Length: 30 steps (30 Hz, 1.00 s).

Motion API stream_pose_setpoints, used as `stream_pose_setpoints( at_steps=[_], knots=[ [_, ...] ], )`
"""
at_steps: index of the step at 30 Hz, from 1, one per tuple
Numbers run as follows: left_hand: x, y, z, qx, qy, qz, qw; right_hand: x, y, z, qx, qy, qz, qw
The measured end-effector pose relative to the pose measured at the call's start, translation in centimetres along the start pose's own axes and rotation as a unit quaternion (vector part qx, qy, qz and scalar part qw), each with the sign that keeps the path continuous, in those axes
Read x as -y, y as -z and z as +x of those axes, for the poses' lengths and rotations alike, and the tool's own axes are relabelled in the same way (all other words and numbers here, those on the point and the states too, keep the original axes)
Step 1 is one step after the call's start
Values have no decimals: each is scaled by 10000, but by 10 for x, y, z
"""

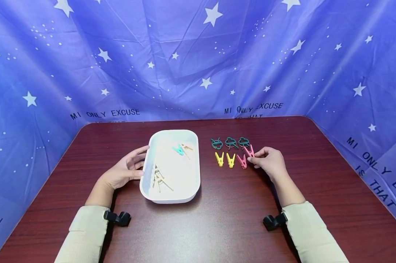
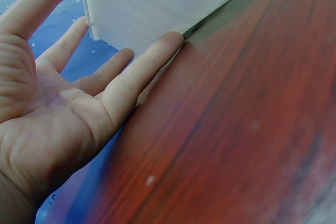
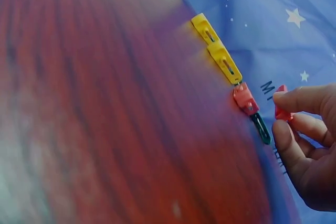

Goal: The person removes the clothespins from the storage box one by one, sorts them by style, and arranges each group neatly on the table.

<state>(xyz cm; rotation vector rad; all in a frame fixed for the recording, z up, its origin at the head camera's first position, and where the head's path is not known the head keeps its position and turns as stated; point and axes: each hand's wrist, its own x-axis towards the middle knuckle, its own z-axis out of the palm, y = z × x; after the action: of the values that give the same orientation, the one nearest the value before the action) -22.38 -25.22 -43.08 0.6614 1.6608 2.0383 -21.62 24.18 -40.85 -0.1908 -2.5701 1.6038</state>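
My right hand (image 1: 271,160) pinches a pink clothespin (image 1: 249,150) between thumb and fingertips, at the right end of a row of pegs. The same clothespin (image 3: 282,103) shows between the fingers in the right wrist view. Beside it lie another pink clothespin (image 1: 242,161) and two yellow ones, the left one (image 1: 219,159) and the right one (image 1: 230,160). My left hand (image 1: 125,170) touches the left side of a white tub (image 1: 170,201) with fairly straight fingers. Inside the tub are a turquoise clothespin (image 1: 178,149) and several beige clothespins (image 1: 163,182).
Three dark green clips, among them the middle one (image 1: 231,143), lie in a row behind the yellow clothespins. Everything stands on a dark red wooden table (image 1: 217,230). A blue star-patterned cloth (image 1: 184,73) hangs behind the table and at both sides.
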Motion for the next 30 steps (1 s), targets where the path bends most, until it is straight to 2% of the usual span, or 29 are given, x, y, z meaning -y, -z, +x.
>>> stream_pose_setpoints(
  at_steps=[9,20,24,30],
  knots=[
    [0,0,-1,18,-50,25,10000,-7,7,3,160,-293,-639,9974],
    [-2,-2,0,-17,-40,82,10000,0,10,1,560,-399,-1786,9815],
    [-2,-2,0,-46,-16,61,10000,2,12,-1,597,-373,-1865,9799],
    [-2,-3,0,-37,2,28,10000,4,14,-2,409,113,-1576,9866]
  ],
)
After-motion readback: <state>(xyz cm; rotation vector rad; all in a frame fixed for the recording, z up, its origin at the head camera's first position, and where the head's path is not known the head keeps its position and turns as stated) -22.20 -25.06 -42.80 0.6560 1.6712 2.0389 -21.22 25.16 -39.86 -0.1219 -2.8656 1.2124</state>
